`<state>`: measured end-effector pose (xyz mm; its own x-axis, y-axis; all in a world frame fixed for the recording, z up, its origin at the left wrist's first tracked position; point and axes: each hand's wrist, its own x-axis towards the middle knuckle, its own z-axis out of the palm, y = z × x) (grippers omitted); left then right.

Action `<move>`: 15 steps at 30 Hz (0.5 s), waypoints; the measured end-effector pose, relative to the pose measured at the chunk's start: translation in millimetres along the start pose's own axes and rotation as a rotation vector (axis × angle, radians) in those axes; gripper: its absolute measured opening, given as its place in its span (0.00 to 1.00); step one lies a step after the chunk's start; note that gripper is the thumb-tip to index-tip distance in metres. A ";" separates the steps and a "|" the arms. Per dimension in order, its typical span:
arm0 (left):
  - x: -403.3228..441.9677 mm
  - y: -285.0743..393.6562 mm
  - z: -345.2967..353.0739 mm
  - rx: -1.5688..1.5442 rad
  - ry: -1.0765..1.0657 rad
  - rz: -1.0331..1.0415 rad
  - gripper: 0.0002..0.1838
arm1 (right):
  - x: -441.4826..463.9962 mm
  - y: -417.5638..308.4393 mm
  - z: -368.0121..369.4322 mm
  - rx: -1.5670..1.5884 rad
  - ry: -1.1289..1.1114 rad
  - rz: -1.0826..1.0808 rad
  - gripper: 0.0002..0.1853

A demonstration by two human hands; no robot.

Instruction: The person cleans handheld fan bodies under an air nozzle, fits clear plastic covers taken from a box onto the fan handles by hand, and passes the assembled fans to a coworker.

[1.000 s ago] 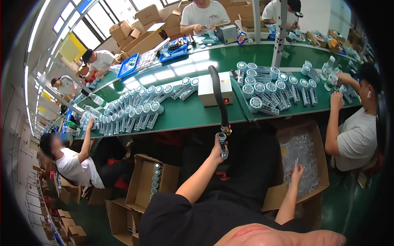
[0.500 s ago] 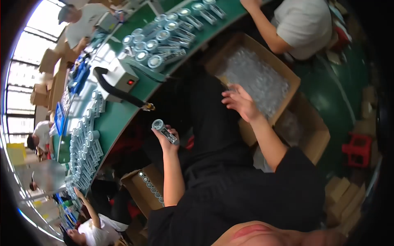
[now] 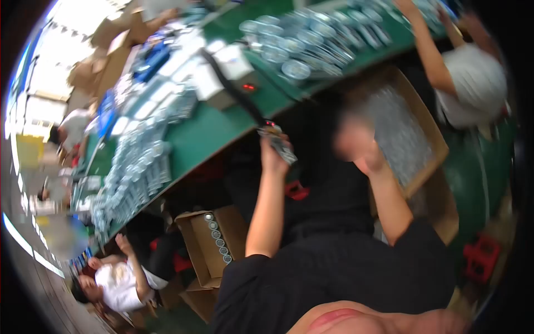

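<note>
My left hand [image 3: 272,158] is closed around a small grey and clear tube-shaped device [image 3: 285,153] with a round head. Its head end is up against the tip [image 3: 269,128] of a black flexible hose, where small red lights glow; whether they touch is blurred. That hose [image 3: 231,89] curves out of a white box unit [image 3: 219,75] on the green bench. My right hand [image 3: 364,147] is raised over my lap, beside a carton [image 3: 436,147] of clear plastic pieces [image 3: 395,133]. Its fingers are smeared, so what they hold cannot be made out.
Many similar devices [image 3: 311,42] cover the green bench [image 3: 192,156], with another group [image 3: 139,172] at left. A carton [image 3: 194,245] holding a row of round-headed pieces stands below the bench. Co-workers sit at right [image 3: 473,83] and lower left [image 3: 119,284]. A red stool [image 3: 481,259] is at right.
My left hand has brought the device up to the hose tip. My right hand has shifted and is now blurred. The whole view has swung, moving the bench rightward in the picture.
</note>
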<state>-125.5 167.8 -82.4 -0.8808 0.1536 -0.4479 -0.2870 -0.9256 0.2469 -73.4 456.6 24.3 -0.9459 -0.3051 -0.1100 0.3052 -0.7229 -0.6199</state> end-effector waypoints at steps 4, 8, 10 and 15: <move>19.2 -2.2 -21.9 0.173 0.107 0.098 0.16 | 32.1 22.4 7.1 0.043 0.109 0.167 0.15; 49.0 12.9 -41.6 -0.032 0.049 0.019 0.18 | 73.0 65.6 -7.8 -0.118 0.231 0.244 0.18; 41.8 9.6 -19.9 -0.167 0.054 0.077 0.20 | 104.6 120.8 -30.6 0.147 0.273 0.358 0.15; 28.8 9.9 29.3 -0.301 -0.070 0.145 0.22 | 148.0 197.5 -26.0 0.347 0.499 0.476 0.17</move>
<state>-164.8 173.2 -67.7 -0.9310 0.0270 -0.3639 -0.0421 -0.9985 0.0337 -156.0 284.8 -134.6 -0.6161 -0.3757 -0.6923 0.6305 -0.7620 -0.1475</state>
